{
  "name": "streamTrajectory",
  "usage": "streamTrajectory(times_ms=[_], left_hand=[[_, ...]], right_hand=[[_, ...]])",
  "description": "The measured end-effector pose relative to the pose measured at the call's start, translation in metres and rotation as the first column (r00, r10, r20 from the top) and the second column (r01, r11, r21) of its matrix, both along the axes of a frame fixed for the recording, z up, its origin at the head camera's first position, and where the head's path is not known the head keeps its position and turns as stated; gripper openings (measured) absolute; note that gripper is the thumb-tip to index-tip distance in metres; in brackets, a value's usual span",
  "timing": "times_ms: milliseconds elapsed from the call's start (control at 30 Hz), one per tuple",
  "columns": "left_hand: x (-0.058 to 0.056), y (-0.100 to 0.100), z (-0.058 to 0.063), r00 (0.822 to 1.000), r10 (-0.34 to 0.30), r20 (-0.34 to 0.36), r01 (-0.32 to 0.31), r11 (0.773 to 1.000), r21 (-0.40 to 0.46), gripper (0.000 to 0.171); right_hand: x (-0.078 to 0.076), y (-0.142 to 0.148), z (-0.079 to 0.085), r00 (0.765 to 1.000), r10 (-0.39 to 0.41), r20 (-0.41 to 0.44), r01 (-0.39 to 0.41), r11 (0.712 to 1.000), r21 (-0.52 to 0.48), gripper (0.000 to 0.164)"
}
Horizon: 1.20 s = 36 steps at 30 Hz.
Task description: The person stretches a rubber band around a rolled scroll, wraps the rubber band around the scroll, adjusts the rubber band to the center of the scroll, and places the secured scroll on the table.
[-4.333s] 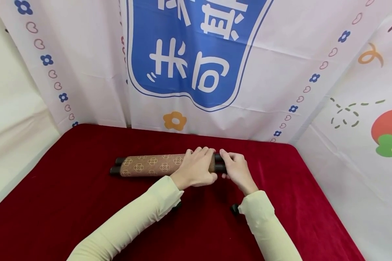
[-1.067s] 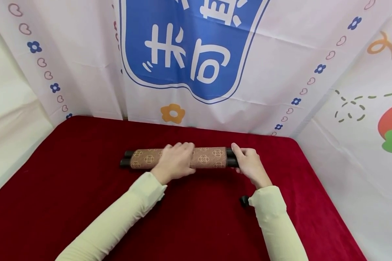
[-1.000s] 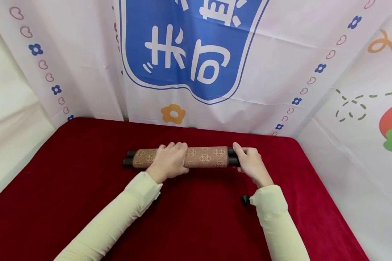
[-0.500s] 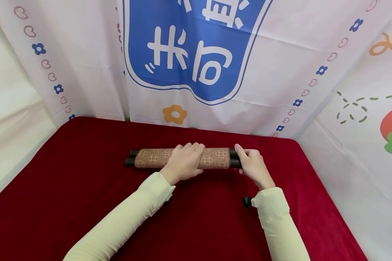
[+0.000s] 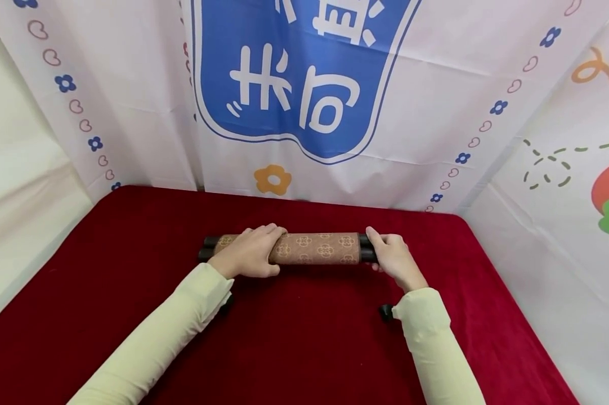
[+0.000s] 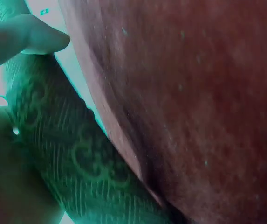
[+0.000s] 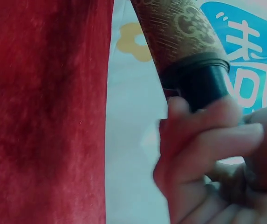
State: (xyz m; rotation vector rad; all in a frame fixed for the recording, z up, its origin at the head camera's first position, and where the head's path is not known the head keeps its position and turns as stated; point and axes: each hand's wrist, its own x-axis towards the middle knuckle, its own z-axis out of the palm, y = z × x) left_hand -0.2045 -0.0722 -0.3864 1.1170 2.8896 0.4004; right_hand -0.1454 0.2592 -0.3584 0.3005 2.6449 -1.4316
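A brown scroll [image 5: 317, 248] with a gold flower pattern is rolled round two dark rods and lies sideways over the red cloth. My left hand [image 5: 251, 252] holds the left part of the roll from above, fingers over its far side. In the left wrist view the thumb [image 6: 44, 39] bends across the patterned scroll [image 6: 91, 154]. My right hand [image 5: 393, 256] grips the right rod ends [image 5: 367, 255], thumb on top. The right wrist view shows its curled fingers [image 7: 203, 154] around a black rod end [image 7: 205, 86]. At the other side the left rod ends [image 5: 206, 255] stick out.
A red velvet cloth [image 5: 304, 332] covers the table. White printed curtains with a blue sign [image 5: 304, 67] hang behind it, and further curtains [image 5: 547, 236] close off both sides. Small dark devices [image 5: 385, 312] sit under the wrists.
The scroll has shifted right since the earliest frame. My left hand has slid along it, first left, then right, and now left again. My right hand keeps its grip on the right ends.
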Motion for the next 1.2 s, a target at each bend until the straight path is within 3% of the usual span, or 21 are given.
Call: streamTrajectory(times_ms=[133,433,667,833,1200], left_hand=[[-0.004,0.002,0.002,0.999,0.011,0.034,-0.011,1.000,0.009,0.071],[-0.013,0.022,0.009,0.976,0.146,0.164,-0.141,0.989,-0.043,0.071],[-0.025,0.033,0.008,0.977,0.150,0.152,-0.141,0.988,-0.069,0.068],[-0.030,0.034,0.007,0.972,0.173,0.157,-0.162,0.984,-0.079,0.066],[-0.025,0.032,0.007,0.962,0.208,0.176,-0.198,0.977,-0.073,0.064]], right_hand=[[-0.002,0.003,-0.005,0.999,0.022,0.025,-0.021,1.000,-0.018,0.057],[-0.001,0.006,-0.011,0.998,0.020,0.053,-0.018,0.999,-0.042,0.054],[-0.001,0.006,-0.012,0.997,0.013,0.078,-0.015,1.000,0.023,0.055],[-0.003,0.003,-0.014,0.995,0.042,0.090,-0.042,0.999,-0.004,0.064],[-0.007,0.002,-0.015,0.990,0.104,0.097,-0.112,0.990,0.081,0.069]])
